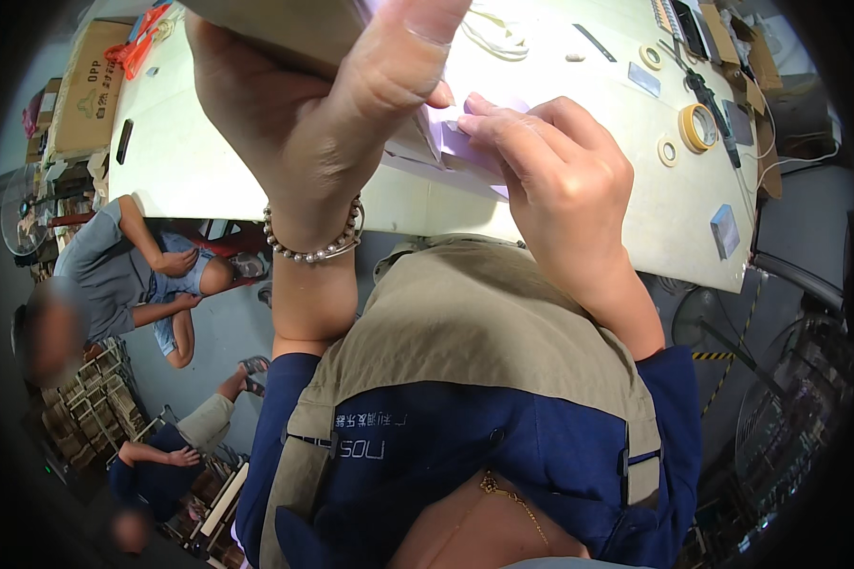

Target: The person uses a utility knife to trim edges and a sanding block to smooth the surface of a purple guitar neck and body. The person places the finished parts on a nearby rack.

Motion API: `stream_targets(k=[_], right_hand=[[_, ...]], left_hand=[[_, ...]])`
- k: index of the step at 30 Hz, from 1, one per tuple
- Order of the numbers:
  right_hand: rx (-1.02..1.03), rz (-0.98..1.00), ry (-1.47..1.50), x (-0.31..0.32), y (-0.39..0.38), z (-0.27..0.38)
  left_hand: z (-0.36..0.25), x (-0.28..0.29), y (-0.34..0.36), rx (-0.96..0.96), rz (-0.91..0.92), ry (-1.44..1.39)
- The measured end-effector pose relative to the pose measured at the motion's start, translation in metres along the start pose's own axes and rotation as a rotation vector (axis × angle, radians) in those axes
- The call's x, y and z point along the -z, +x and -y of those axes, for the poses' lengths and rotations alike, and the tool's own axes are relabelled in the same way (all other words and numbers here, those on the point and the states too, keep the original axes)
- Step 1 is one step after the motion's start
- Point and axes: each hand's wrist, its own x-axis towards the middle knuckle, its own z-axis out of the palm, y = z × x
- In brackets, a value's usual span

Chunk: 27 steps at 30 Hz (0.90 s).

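Observation:
My left hand (323,123), with a beaded bracelet at the wrist, is raised close to the camera. Its thumb and fingers are closed round a pale, flat-sided piece (280,33) that runs out of the top of the picture. Lilac folded edges (457,142) show beyond the left hand, perhaps part of the same piece; its kind I cannot make out. My right hand (569,171) has its thumb and index finger pinched at that lilac edge, by a small whitish bit (452,122). The left palm hides much of the piece.
On the pale table (190,166) lie tape rolls (697,128), a black corded tool (714,109), a small grey block (724,231), a black strip (594,43) and white cord (493,33). A cardboard box (90,90) stands left. Two people (114,266) sit beyond; a fan (778,389) is right.

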Motion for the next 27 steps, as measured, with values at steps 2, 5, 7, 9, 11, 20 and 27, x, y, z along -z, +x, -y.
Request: stream_targets(k=[2, 5, 7, 9, 11, 20, 27], right_hand=[[-0.026, 0.023, -0.009, 0.002, 0.000, 0.002], [0.008, -0.040, -0.074, -0.002, -0.001, 0.004], [0.065, -0.130, -0.102, -0.009, -0.002, 0.001], [0.083, -0.126, -0.150, -0.010, -0.003, 0.005], [0.102, -0.130, -0.188, -0.011, -0.004, 0.007], [0.061, -0.054, -0.050, -0.003, -0.006, 0.004], [0.030, -0.137, -0.094, -0.012, -0.004, 0.001]], left_hand=[[0.000, 0.000, 0.001, -0.004, 0.012, -0.004], [0.001, 0.000, 0.002, -0.009, 0.024, -0.015], [0.002, -0.001, 0.003, -0.011, 0.030, -0.022], [0.003, -0.001, 0.003, -0.012, 0.034, -0.022], [0.003, -0.001, 0.002, -0.014, 0.033, -0.028], [0.004, -0.001, 0.002, -0.024, 0.018, -0.007], [0.003, -0.005, 0.002, -0.011, -0.024, 0.002]])
